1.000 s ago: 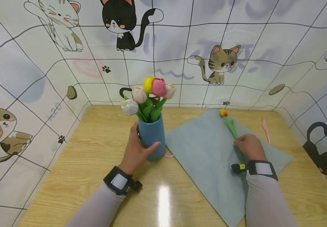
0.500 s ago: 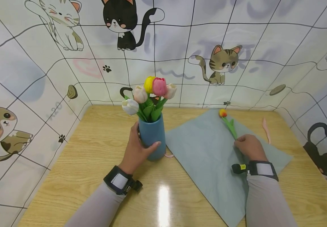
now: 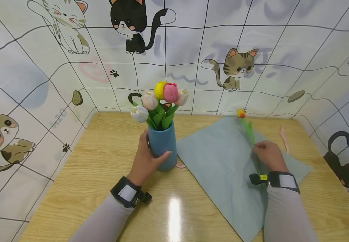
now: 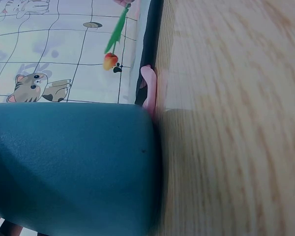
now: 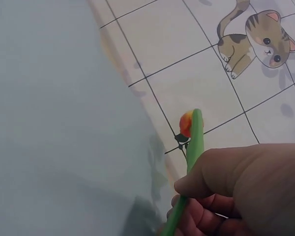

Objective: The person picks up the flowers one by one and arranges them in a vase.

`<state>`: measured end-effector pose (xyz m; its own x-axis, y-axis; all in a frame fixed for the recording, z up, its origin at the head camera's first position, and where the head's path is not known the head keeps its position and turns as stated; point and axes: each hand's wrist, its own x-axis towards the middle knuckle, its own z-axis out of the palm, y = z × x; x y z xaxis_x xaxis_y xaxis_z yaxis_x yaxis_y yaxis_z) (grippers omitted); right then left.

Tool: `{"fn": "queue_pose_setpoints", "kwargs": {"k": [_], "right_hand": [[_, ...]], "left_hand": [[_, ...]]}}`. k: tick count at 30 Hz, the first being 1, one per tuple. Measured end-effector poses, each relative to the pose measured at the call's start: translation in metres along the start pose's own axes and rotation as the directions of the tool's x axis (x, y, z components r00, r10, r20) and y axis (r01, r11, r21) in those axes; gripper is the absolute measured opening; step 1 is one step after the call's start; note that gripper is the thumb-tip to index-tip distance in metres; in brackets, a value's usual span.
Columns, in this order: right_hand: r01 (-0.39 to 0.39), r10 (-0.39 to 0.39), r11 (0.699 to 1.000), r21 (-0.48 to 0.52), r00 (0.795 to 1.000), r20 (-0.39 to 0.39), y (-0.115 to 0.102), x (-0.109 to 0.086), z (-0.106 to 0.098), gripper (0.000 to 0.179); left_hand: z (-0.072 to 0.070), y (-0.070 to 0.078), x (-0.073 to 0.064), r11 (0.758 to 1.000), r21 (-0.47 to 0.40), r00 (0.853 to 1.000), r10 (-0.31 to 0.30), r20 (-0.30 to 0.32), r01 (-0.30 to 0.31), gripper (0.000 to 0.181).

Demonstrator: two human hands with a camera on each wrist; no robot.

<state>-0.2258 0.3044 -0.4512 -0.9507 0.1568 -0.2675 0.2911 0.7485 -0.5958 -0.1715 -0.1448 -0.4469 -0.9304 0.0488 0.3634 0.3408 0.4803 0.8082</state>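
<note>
A blue vase (image 3: 163,144) stands upright on the table, with several tulips (image 3: 160,101) in white, yellow and pink rising from it. My left hand (image 3: 145,158) grips the vase round its side, thumb across the front. Over to the right, my right hand (image 3: 269,155) pinches the green stem of a yellow-orange tulip (image 3: 248,129) between thumb and fingers. In the right wrist view the pinched stem (image 5: 195,142) shows clearly, the bloom pointing away toward the wall. Beneath that hand lies a sheet of grey-blue wrapping paper (image 3: 219,161).
One pink ribbon (image 3: 284,138) lies at the right by the paper's edge. Another pink strip (image 3: 180,166) sticks out beside the vase's base. The wooden table (image 3: 101,188) meets a cat-print wall covering (image 3: 186,50) at the back and sides.
My right hand has lifted the yellow-orange tulip a little off the paper and shifted slightly right; its bloom is higher in view. The left hand and vase have stayed put.
</note>
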Motion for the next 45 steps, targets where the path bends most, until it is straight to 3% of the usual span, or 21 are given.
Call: {"fn": "queue_pose_setpoints", "kwargs": {"k": [8, 11, 18, 21, 24, 26, 30, 36, 39, 45], "right_hand": [[0.013, -0.012, 0.995, 0.094, 1.0, -0.019, 0.001, 0.0, -0.002, 0.053], [0.022, -0.016, 0.983, 0.183, 0.999, -0.037, 0.0, -0.001, -0.001, 0.054], [0.02, 0.005, 0.905, 0.424, 0.998, -0.057, -0.004, -0.003, -0.002, 0.054], [0.026, 0.013, 0.856, 0.516, 0.997, -0.072, -0.007, -0.004, -0.003, 0.043], [0.027, 0.029, 0.775, 0.631, 0.996, -0.079, -0.011, -0.005, -0.005, 0.025], [0.038, 0.028, 0.701, 0.712, 0.996, -0.08, -0.014, -0.007, -0.006, 0.019], [0.053, 0.003, 0.533, 0.844, 0.998, -0.064, -0.017, -0.01, -0.007, 0.024], [0.056, -0.03, 0.344, 0.937, 0.998, -0.049, -0.02, -0.013, -0.006, 0.015], [0.061, -0.068, 0.234, 0.97, 0.997, -0.046, -0.023, -0.014, -0.005, 0.009], [0.057, -0.173, -0.032, 0.998, 0.983, -0.062, -0.029, -0.016, 0.001, 0.009]], "left_hand": [[0.0, 0.0, 0.0, 1.0, -0.02, 1.0, -0.008, 0.006, 0.008, 0.104], [0.0, 0.0, 0.0, 1.0, -0.017, 1.0, -0.007, 0.004, 0.007, 0.104], [0.0, -0.001, 0.0, 1.0, -0.025, 1.0, 0.0, 0.007, 0.0, 0.105], [0.001, -0.001, 0.001, 1.0, -0.024, 1.0, 0.005, 0.004, -0.005, 0.104], [0.0, -0.001, 0.001, 1.0, -0.027, 1.0, 0.003, 0.004, -0.003, 0.104], [0.0, -0.001, 0.001, 1.0, -0.03, 1.0, -0.003, 0.006, 0.004, 0.104], [0.0, -0.001, 0.0, 0.999, -0.033, 1.0, -0.01, 0.008, 0.01, 0.104], [0.001, -0.001, 0.0, 1.0, -0.03, 1.0, -0.002, 0.008, 0.002, 0.104], [0.001, -0.001, 0.0, 1.0, -0.029, 1.0, 0.001, 0.008, -0.001, 0.104], [0.001, -0.001, 0.0, 1.0, -0.031, 1.0, 0.003, 0.005, -0.003, 0.104]]}}
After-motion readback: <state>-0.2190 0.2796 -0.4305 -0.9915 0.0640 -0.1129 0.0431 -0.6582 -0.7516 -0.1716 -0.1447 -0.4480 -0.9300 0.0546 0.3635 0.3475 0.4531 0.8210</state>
